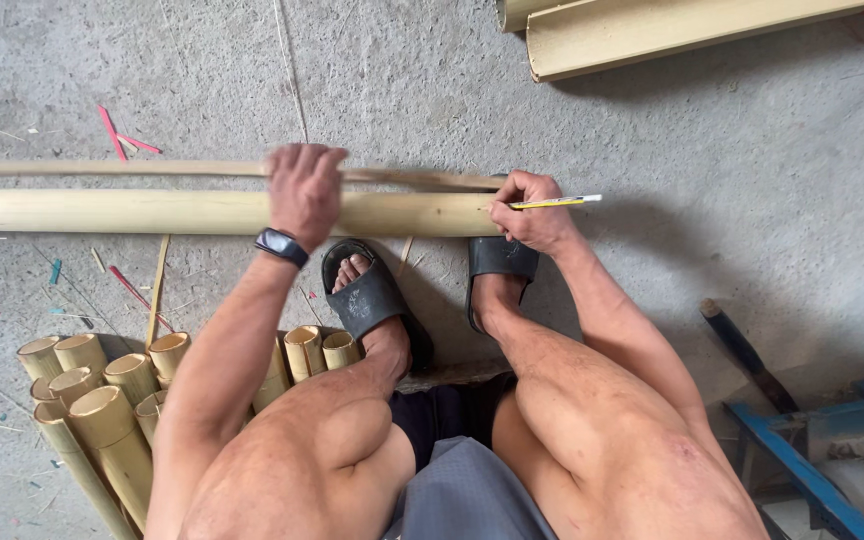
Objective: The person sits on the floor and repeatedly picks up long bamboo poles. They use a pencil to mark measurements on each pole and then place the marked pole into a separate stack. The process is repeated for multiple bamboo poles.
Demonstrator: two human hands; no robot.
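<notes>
Left hand (pixel 304 195) pressed down on bamboo pole (pixel 152 212), fingers (pixel 302 160) curled over thin strip (pixel 102 168) just beyond. Right hand (pixel 532 213) closed around yellow pencil (pixel 557 202), tip at pole's end.

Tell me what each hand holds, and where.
Right hand holds a yellow pencil near its tip end. Left hand grips a thin strip against the bamboo pole.

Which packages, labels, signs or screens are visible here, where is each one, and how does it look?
Wrist device: on the left wrist, beside the thick bamboo pole; small dark rectangular screen on a dark band.
Pencil: in the right hand; yellow, with a small printed marking, too small to tell.
No packages or signs.
</notes>
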